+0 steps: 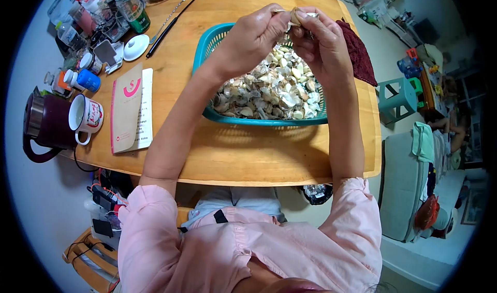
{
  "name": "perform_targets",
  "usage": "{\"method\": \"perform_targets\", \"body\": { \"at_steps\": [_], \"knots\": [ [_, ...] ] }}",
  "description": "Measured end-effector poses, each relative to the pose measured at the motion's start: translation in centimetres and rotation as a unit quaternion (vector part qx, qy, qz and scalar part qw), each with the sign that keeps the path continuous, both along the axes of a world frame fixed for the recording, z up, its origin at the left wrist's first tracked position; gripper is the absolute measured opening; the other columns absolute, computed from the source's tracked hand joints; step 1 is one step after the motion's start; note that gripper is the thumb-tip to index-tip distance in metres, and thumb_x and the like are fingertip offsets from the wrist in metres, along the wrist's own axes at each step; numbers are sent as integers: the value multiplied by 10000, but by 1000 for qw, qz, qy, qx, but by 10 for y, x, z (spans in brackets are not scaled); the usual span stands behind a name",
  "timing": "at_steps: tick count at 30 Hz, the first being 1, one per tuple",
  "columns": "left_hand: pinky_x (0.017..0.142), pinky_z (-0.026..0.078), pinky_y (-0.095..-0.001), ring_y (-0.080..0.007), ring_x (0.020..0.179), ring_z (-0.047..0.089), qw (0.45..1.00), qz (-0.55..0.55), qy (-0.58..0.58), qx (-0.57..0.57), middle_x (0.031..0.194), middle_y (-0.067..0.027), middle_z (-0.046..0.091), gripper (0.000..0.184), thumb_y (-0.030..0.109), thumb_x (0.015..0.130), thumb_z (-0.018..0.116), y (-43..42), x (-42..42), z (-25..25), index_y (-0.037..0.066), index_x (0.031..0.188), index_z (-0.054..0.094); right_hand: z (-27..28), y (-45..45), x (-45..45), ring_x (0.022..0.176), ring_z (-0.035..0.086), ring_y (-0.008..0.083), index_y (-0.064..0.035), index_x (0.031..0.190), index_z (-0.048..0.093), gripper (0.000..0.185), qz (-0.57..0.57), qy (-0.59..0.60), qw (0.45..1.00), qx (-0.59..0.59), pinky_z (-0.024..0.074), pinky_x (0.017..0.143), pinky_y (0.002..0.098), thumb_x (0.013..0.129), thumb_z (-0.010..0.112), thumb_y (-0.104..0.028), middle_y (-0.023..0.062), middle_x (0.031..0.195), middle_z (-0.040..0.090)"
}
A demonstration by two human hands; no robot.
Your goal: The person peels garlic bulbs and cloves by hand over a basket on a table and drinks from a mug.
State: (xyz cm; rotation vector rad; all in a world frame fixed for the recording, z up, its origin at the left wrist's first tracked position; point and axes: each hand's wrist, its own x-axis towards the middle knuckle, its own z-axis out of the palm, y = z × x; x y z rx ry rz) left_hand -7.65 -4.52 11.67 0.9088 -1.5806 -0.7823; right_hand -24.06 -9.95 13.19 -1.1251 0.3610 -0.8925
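Note:
Raised over the far part of a teal plastic basket (269, 121), my left hand (263, 33) and my right hand (325, 43) meet with their fingertips together. Between them is a garlic clove (296, 16) with papery skin on it, pinched from both sides. My fingers partly cover it. Below, the basket holds a heap of garlic cloves (274, 88), some pale and bare, others in their skins, mixed with loose peel. My forearms pass on either side of the basket's near rim.
On the wooden table's left lie a notebook (127, 111), an enamel mug (85, 118), a dark kettle (49, 119), a white lid (136, 47) and several jars. A dark red cloth (358, 54) lies right of the basket. A teal stool (397, 100) stands beyond the right edge.

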Motion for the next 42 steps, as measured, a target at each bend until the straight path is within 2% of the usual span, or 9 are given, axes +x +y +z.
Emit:
{"method": "perform_targets", "body": {
  "at_steps": [1,3,6,12,18,23,26,36,42],
  "knots": [
    [526,401,-259,-88,586,448,1000,-1,1,0,644,-19,470,283,259,993,477,-2,2,0,4,895,552,-1,0,1,520,443,54,-24,955,577,114,-7,-3,1000,-6,345,435,192,917,587,-132,42,722,569],
    [496,400,-234,-62,577,463,976,-105,126,145,639,3,483,260,234,987,482,-4,12,2,15,873,563,-3,1,2,542,457,55,-26,962,579,118,-15,8,1000,-16,352,446,194,917,596,-133,39,729,573],
    [491,373,-193,-38,568,434,977,-106,101,154,657,39,469,221,238,979,502,1,21,11,43,933,597,0,3,3,585,480,56,-32,971,584,125,-26,28,998,-42,364,463,200,910,618,-135,32,741,579],
    [615,505,-205,-71,676,586,995,-39,66,66,801,-12,635,250,201,923,602,-6,27,2,-7,1038,678,-2,-4,-2,549,460,31,-45,978,595,144,-63,71,984,-150,379,458,192,872,658,-120,-15,665,544],
    [688,540,-206,-96,772,646,993,11,109,45,877,-50,680,220,142,893,644,-10,28,0,0,1058,674,1,-3,-3,543,493,29,-24,1002,611,245,-142,208,933,-259,395,449,185,851,705,-192,-15,672,556],
    [693,541,-199,-92,781,646,985,-40,159,61,921,-63,682,263,128,882,656,-9,29,1,7,1115,649,-1,-2,0,536,525,43,-5,1024,631,300,-121,247,931,-242,450,460,196,858,704,-244,-10,676,571],
    [693,544,-204,-94,780,644,990,-17,122,61,933,-65,679,299,132,879,661,-3,22,6,2,1146,630,-3,-4,0,607,598,61,-4,983,629,265,-106,200,952,-204,543,547,216,868,687,-236,22,747,638],
    [583,515,-201,-62,694,611,981,-14,-109,159,937,-43,662,312,179,951,543,7,25,13,9,1209,587,2,-5,-6,624,595,71,-23,968,597,229,-67,209,954,-203,583,630,255,909,630,-242,40,785,632],
    [559,474,-211,-62,652,583,991,61,-106,47,908,-24,659,317,225,917,609,3,19,8,6,1146,612,3,-2,-2,773,651,137,-58,1115,484,228,-52,196,971,-129,597,677,330,994,431,-245,89,885,645]
  ]
}}
